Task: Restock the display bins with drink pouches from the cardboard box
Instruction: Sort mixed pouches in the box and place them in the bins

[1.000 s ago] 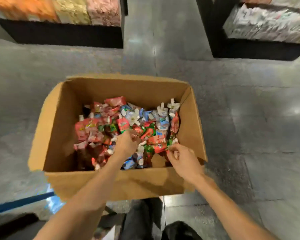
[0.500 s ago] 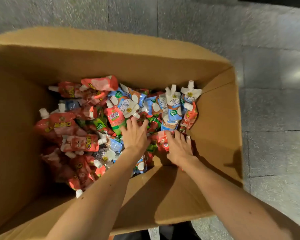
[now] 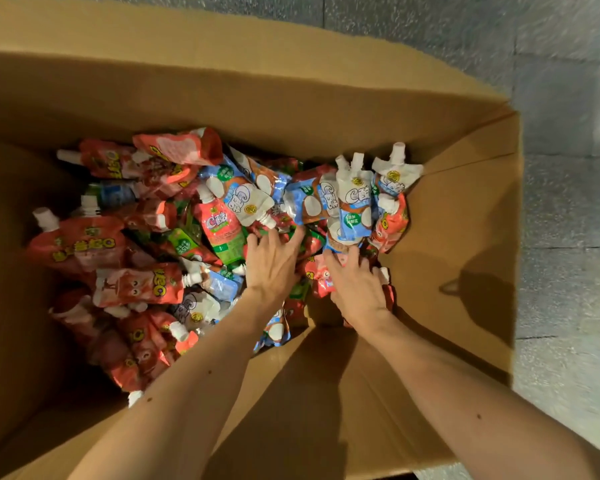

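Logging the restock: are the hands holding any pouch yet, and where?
Left hand lies flat on the pouches, holding nothing; whether the right hand grips cannot be told.

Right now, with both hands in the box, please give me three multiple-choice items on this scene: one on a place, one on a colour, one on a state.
1. Where are the left hand and the right hand?
A) on the floor
B) inside the cardboard box, on the drink pouches
C) on a shelf

2. What colour are the pouch caps?
A) black
B) yellow
C) white

3. How is the box?
A) taped shut
B) open and empty
C) open, with pouches in a loose heap

Answers:
1 B, both hands rest on the pouches between the box walls.
2 C, every visible cap is white.
3 C, the top is open and the pouches lie in all directions.
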The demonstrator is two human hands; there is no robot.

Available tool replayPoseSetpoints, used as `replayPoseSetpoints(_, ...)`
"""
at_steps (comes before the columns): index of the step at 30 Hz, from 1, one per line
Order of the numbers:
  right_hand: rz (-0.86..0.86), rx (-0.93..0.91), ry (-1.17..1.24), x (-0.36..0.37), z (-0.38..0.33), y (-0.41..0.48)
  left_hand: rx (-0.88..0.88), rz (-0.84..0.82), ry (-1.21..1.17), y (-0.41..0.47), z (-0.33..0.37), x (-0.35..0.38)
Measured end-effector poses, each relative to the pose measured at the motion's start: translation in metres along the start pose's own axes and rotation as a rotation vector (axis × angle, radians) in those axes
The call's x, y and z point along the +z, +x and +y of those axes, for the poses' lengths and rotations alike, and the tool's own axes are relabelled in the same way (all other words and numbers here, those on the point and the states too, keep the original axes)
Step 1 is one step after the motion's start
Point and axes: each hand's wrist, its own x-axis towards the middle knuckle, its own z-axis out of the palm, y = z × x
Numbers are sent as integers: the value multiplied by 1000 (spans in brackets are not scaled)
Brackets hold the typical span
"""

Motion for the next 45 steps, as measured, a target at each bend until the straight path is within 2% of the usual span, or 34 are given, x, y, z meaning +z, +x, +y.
replayPoseSetpoints(5, -128, -59, 325, -33, 11, -1, 63, -100, -241, 5, -19, -19)
replayPoseSetpoints(7, -137, -68, 369, -44, 10, -10, 128, -143, -290, 1, -25, -29)
replayPoseSetpoints(10, -138, -79, 360, -59, 10, -24, 222, -139, -230, -13, -26, -49)
replayPoseSetpoints(12, -127, -68, 426, -71, 14, -35, 227, -134, -283, -24, -26, -62)
replayPoseSetpoints(14, -136, -77, 552, -84, 20, -45, 162, -153, -457, -33, -31, -78)
replayPoseSetpoints(17, -139, -152, 670, -112, 29, -62, 87, -269, -734, -56, -44, -111)
replayPoseSetpoints(19, -184, -134, 799, -125, 32, -73, 66, -313, -1086, -78, -54, -135)
replayPoseSetpoints(22, -223, -15, 1134, -148, 34, -94, -91, -292, -1569, -109, -70, -161)
replayPoseSetpoints(25, -253, 169, 1568, -163, 32, -104, -261, -175, -1680, -137, -76, -180)
replayPoseSetpoints(27, -282, 212, 1779, -166, 29, -107, -359, -167, -1639, -154, -73, -186)
replayPoseSetpoints(29, -313, 231, 1850, -171, 23, -113, -451, -158, -1582, -168, -74, -190)
replayPoseSetpoints(34, -405, 229, 1856, -165, -1, -123, -611, -11, -1338, -180, -115, -163)
replayPoseSetpoints(36, -419, 221, 1808, -157, -12, -127, -650, -11, -1092, -182, -133, -146)
replayPoseSetpoints(40, -467, 190, 1754, -142, -30, -136, -478, -130, -413, -186, -141, -121)
replayPoseSetpoints(42, -474, 189, 1725, -135, -37, -135, -303, -172, -103, -187, -140, -110)
replayPoseSetpoints(45, -472, 190, 1696, -132, -43, -135, -20, -369, 199, -186, -136, -87)
